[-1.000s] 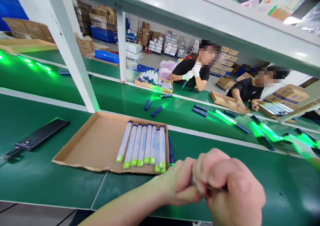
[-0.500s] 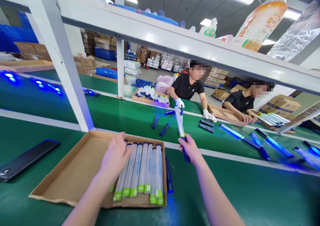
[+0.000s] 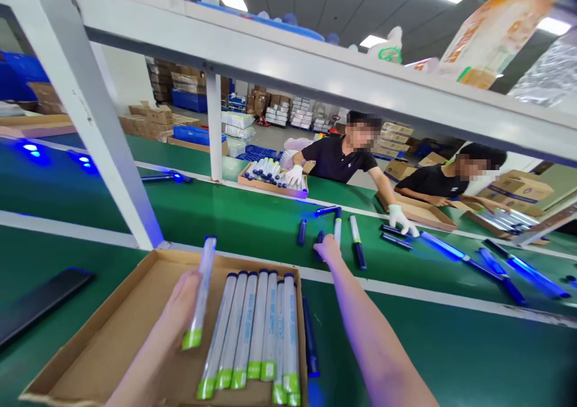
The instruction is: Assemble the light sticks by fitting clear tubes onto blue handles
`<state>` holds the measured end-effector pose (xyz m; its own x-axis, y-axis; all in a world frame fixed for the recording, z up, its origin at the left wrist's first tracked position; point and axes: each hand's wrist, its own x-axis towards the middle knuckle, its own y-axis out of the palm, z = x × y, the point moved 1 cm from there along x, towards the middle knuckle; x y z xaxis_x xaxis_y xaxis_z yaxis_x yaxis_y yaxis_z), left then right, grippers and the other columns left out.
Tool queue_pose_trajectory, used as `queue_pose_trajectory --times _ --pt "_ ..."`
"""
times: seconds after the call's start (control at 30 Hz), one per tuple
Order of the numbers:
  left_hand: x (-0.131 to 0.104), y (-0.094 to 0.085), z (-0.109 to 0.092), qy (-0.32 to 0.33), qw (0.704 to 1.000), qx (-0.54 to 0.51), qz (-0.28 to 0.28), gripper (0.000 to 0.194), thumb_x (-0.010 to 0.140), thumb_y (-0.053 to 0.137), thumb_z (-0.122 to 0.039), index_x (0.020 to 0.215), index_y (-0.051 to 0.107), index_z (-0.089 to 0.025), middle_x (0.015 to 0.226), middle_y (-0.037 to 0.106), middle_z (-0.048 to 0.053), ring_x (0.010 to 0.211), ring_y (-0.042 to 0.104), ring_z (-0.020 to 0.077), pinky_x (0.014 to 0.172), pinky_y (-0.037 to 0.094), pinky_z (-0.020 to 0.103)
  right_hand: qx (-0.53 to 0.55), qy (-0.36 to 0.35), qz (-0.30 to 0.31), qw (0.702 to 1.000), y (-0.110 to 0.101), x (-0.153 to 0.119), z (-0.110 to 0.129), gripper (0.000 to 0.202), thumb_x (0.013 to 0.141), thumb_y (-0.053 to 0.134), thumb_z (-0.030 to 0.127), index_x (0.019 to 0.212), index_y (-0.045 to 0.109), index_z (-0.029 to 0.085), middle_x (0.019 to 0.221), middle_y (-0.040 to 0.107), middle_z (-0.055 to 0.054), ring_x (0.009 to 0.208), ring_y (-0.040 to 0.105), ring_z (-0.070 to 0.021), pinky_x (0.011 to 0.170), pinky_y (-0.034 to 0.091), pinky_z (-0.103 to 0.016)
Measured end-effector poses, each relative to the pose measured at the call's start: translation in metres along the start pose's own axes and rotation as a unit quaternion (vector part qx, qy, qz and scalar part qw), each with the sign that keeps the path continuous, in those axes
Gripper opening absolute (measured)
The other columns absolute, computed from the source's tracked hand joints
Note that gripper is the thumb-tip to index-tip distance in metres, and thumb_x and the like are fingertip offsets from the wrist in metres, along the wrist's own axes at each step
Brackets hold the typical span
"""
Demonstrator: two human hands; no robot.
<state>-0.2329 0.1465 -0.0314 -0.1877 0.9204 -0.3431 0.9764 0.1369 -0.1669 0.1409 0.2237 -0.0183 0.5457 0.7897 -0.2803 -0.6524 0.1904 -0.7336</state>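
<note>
Surface: green belt (image 3: 451, 347), cardboard tray (image 3: 112, 329).
Left hand (image 3: 180, 305): grasping a tube (image 3: 201, 293).
Right hand (image 3: 328, 249): grip hidden, by a stick (image 3: 337, 225).
Room: warehouse, stacked boxes (image 3: 175, 85).

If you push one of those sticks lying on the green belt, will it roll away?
Probably yes: the stick on the green belt looks round and smooth, so a sideways push should roll it. It seems stiff and light, since the left hand lifts a tube without sagging.

Matt brown cardboard tray (image 3: 112, 329), glossy clear plastic tubes (image 3: 259, 329) w/ green caps, smooth matt green belt (image 3: 451, 347), white painted metal frame (image 3: 85, 118).
</note>
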Motion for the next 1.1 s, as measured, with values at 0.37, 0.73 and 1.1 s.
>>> queue_pose_trajectory --times 0.37,0.73,1.1 --pt "-0.071 0.090 -0.073 -0.016 0.863 -0.479 0.162 0.019 0.101 0.057 -0.033 0.092 0.060 -0.016 0.083 0.059 0.001 0.061 0.055 0.0100 0.042 0.046 0.016 0.150 -0.173 0.273 0.934 0.011 -0.282 -0.084 0.071 0.102 0.051 0.070 0.161 0.048 0.031 0.105 0.072 -0.008 0.079 0.070 -0.0237 0.075 0.063 -0.038" --pt "-0.104 0.090 -0.072 0.008 0.853 -0.490 0.179 0.034 0.093 0.070 -0.050 0.086 0.056 -0.019 0.078 0.055 -0.002 0.060 0.051 0.0083 0.046 0.045 0.015 0.102 -0.260 0.118 0.953 0.015 -0.319 -0.078 0.064 0.106 0.048 0.062 0.154 0.059 0.021 0.098 0.079 -0.010 0.069 0.074 -0.0214 0.064 0.068 -0.027" --pt "-0.117 0.088 -0.074 0.052 0.852 -0.512 0.099 0.047 0.086 0.080 -0.056 0.096 0.046 -0.024 0.083 0.050 -0.004 0.061 0.048 0.0081 0.040 0.036 0.014 -0.016 -0.437 -0.086 0.895 0.024 -0.328 -0.062 0.042 0.113 0.046 0.037 0.147 0.058 0.015 0.119 0.081 -0.017 0.089 0.084 -0.0305 0.068 0.072 -0.037"
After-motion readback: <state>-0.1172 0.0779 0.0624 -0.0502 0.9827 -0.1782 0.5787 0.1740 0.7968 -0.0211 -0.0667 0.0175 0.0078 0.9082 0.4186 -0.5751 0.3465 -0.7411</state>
